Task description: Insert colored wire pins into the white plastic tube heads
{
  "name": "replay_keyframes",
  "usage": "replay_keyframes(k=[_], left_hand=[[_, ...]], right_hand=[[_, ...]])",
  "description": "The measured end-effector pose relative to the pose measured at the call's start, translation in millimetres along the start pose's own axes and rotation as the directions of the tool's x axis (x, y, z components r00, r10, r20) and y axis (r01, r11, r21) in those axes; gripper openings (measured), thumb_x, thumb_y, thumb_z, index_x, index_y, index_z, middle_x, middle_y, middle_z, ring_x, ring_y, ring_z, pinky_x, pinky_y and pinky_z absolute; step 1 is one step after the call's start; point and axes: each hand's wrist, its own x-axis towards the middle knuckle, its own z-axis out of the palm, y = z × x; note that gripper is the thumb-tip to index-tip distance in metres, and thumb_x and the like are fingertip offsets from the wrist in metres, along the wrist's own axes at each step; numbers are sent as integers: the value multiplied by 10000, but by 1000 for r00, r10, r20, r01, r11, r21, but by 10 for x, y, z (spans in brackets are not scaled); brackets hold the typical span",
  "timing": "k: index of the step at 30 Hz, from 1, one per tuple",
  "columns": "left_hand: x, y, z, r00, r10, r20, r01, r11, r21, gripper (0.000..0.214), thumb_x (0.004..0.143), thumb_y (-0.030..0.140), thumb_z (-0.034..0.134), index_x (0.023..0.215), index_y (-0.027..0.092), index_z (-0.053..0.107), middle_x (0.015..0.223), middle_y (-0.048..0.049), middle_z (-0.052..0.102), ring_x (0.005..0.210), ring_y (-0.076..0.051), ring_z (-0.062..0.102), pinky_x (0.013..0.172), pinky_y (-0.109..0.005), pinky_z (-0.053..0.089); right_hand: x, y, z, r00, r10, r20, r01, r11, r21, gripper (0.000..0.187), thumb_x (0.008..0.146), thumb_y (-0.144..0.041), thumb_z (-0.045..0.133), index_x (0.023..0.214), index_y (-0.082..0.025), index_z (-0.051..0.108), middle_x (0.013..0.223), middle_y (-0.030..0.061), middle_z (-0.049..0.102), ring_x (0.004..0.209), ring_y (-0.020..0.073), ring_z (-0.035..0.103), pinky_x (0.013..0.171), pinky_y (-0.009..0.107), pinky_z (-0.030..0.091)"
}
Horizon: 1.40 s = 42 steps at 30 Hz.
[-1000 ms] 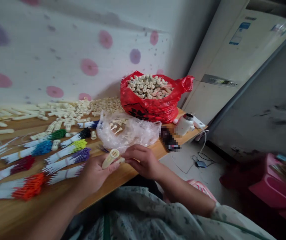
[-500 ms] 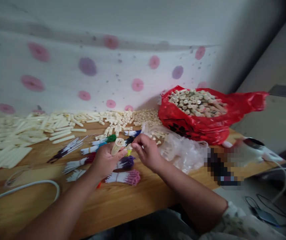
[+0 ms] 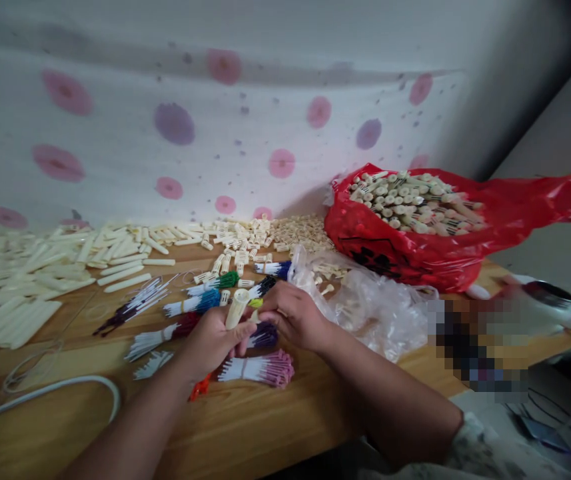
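My left hand [image 3: 218,339] is closed round a cream plastic tube [image 3: 236,309], which stands nearly upright with its hollow end up. Close beside it, my right hand [image 3: 292,313] is bent in a pinch, its fingertips at a small cream piece [image 3: 255,317] near my left thumb. The far end of that piece is hidden by the fingers. Under and around both hands lie banded bundles of thin white sticks with coloured ends, among them a pink bundle [image 3: 258,369], a blue one [image 3: 192,303] and a green one [image 3: 214,283].
Cream plastic tubes [image 3: 30,267] are heaped on the wooden table's left, with small slotted cream pieces [image 3: 242,239] at the back. A clear plastic bag [image 3: 382,313] lies right of my hands. Behind it stands a red bag [image 3: 400,257] full of cream parts. A white cable [image 3: 65,381] curves at front left.
My right hand has come in closer to my left hand, and its fingertips now sit lower, by the left thumb. The tube stays in my left hand. The view has shifted slightly.
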Motion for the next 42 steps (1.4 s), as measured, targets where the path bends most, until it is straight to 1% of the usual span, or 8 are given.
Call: replay_keyframes(k=[12, 16, 21, 25, 29, 34, 39, 42], left_hand=[[-22, -29, 139, 941, 252, -227, -158, 918, 364, 380, 784, 367, 545, 466, 166, 485, 425, 28, 494, 435, -95, 450, 465, -205, 331], [-38, -22, 72, 987, 157, -42, -146, 971, 188, 340, 776, 423, 581, 569, 154, 607, 512, -5, 601, 474, -116, 525, 484, -212, 393], [-50, -31, 19, 986, 71, 152, -59, 995, -85, 409, 735, 513, 623, 685, 110, 667, 564, -65, 656, 455, -122, 558, 456, -213, 420], [-57, -33, 92, 994, -12, 107, 29, 987, -159, 427, 674, 530, 667, 561, 128, 575, 456, -17, 587, 348, -81, 467, 361, -182, 358], [-57, -20, 156, 1000, 25, 19, -23, 994, -105, 431, 717, 511, 632, 522, 136, 549, 419, 9, 532, 350, -65, 426, 368, -177, 345], [-37, -17, 191, 972, 92, 214, -26, 955, -294, 443, 702, 556, 646, 747, 116, 619, 667, -59, 643, 551, -121, 581, 521, -222, 454], [-56, -51, 209, 986, 152, -68, -166, 919, -357, 469, 793, 566, 539, 875, 109, 607, 502, 58, 391, 423, -54, 337, 428, -190, 272], [-132, 36, 171, 970, 243, -17, -236, 918, -320, 484, 795, 540, 555, 1068, 140, 576, 585, 54, 388, 504, -71, 339, 492, -198, 298]], right_hand=[[-7, -142, 110, 994, 67, -83, -74, 994, -83, 177, 892, -283, 479, 733, -205, 468, 660, 26, 529, 637, 154, 491, 585, 276, 391], [2, -114, 46, 999, -28, -43, 25, 997, -68, 134, 901, -275, 484, 794, -205, 523, 702, 37, 583, 680, 162, 519, 642, 296, 421], [45, -111, -102, 995, -59, 83, 55, 997, 49, 143, 901, -297, 507, 838, -201, 593, 777, 56, 623, 773, 166, 565, 717, 306, 473], [46, -148, -74, 998, 1, 61, -9, 991, 130, 136, 897, -293, 516, 860, -196, 604, 810, 69, 600, 774, 158, 580, 667, 280, 490], [11, -143, 0, 999, 49, 8, -50, 989, 136, 79, 869, -248, 562, 820, -189, 582, 737, 44, 580, 694, 147, 555, 614, 269, 457], [79, -122, -72, 986, 74, 152, -88, 992, 86, 85, 849, -240, 588, 788, -186, 610, 745, 43, 581, 710, 150, 551, 631, 268, 450], [505, 76, -106, 947, 129, 293, -172, 977, 124, 159, 869, -276, 558, 786, -173, 644, 768, 45, 616, 731, 142, 577, 660, 257, 454], [864, 306, 162, 932, 250, 263, -256, 967, -11, 147, 852, -253, 569, 789, -152, 656, 738, 35, 638, 683, 125, 586, 629, 228, 445]])
